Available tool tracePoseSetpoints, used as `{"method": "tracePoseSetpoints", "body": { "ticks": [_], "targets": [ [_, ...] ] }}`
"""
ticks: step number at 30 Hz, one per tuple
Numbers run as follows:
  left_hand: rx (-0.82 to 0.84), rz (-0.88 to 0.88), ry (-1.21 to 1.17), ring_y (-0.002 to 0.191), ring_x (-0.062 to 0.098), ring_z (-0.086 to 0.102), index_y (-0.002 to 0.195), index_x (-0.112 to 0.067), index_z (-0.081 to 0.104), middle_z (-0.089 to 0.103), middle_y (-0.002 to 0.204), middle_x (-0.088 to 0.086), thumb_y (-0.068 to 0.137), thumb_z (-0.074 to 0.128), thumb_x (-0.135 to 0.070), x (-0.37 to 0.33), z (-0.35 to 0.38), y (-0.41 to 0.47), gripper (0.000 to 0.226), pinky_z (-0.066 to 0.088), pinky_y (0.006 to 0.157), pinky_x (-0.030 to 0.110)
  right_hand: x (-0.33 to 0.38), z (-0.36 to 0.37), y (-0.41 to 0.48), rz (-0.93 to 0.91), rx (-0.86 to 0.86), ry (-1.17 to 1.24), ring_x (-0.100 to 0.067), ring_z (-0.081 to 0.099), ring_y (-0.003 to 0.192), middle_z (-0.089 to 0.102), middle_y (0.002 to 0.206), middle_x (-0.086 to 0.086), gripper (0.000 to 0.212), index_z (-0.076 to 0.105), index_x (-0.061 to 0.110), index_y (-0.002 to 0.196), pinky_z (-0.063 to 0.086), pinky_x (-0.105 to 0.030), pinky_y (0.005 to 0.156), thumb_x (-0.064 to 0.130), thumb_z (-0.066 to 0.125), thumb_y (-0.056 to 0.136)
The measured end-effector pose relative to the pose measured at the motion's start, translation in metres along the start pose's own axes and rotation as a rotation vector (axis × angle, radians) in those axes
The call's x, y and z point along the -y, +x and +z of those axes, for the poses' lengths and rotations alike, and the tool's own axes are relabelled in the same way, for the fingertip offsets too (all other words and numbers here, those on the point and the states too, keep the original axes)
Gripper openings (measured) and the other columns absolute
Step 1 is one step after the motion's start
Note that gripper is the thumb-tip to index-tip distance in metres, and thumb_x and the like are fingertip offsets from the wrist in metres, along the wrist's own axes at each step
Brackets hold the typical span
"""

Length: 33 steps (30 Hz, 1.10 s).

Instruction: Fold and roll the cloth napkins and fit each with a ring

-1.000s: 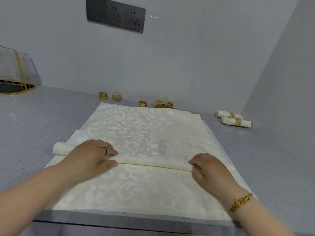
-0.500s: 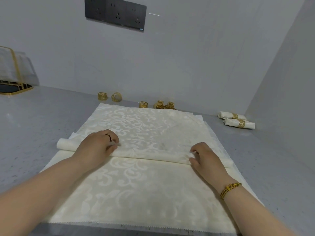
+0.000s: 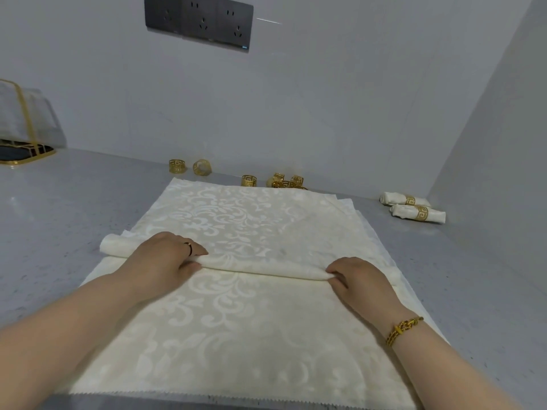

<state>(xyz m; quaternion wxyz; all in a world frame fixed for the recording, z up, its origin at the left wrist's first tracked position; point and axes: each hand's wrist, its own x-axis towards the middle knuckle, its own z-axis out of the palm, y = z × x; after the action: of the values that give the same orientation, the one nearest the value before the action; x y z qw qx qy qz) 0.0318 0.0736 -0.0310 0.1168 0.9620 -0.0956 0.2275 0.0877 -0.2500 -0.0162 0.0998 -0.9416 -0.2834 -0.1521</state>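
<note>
Napkin roll point(image 3: 260, 266) lies crosswise on tabletop point(image 3: 74, 202), long axis left-right. Left hand point(image 3: 165, 255) grips left part; right hand point(image 3: 358, 279) pinches right end. Unrolled cloth point(image 3: 251, 220) lies beyond roll, away from both hands.

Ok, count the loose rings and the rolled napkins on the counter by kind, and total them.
Loose gold napkin rings: about 6, since the tangled cluster is hard to separate
Finished napkin rolls with rings: 2
Half-rolled napkin, held by left hand and right hand: 1
Total: about 9
</note>
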Motion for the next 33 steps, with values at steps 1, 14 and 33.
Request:
{"method": "tracePoseSetpoints", "body": {
  "ticks": [1, 14, 33],
  "targets": [
    [-0.015, 0.063, 0.005, 0.098, 0.014, 0.06, 0.108, -0.029, 0.066, 0.067, 0.104, -0.017, 0.087, 0.049, -0.03, 0.002, -0.003, -0.002, 0.027, 0.038, 0.081, 0.02, -0.001, -0.001, -0.002, -0.032, -0.012, -0.022, -0.022, 0.062, 0.081, 0.069, 0.084, -0.003, 0.015, 0.069, 0.012, 0.089, 0.046, -0.031, 0.07, 0.011, 0.055, 0.082],
    [0.082, -0.121, -0.192, 0.118, 0.007, 0.05, 0.124, -0.031, 0.052, 0.054, 0.123, -0.017, 0.091, 0.051, -0.025, -0.017, -0.02, -0.034, 0.034, 0.034, 0.089, 0.014, 0.01, -0.021, -0.028, 0.095, 0.09, 0.145, -0.012, 0.052, 0.091, 0.06, 0.093, 0.005, 0.017, 0.062, 0.018, 0.102, 0.039, -0.023, 0.079, 0.017, 0.049, 0.09],
    [0.12, -0.164, -0.263, 0.095, 0.005, 0.055, 0.088, -0.036, 0.059, 0.057, 0.09, -0.022, 0.083, 0.058, -0.038, -0.012, -0.008, -0.001, 0.005, 0.041, 0.084, 0.017, 0.001, -0.011, 0.006, 0.183, 0.133, 0.35, -0.001, 0.05, 0.075, 0.053, 0.077, 0.02, 0.011, 0.056, 0.026, 0.078, 0.038, -0.007, 0.065, 0.02, 0.064, 0.082]
  ]
}}
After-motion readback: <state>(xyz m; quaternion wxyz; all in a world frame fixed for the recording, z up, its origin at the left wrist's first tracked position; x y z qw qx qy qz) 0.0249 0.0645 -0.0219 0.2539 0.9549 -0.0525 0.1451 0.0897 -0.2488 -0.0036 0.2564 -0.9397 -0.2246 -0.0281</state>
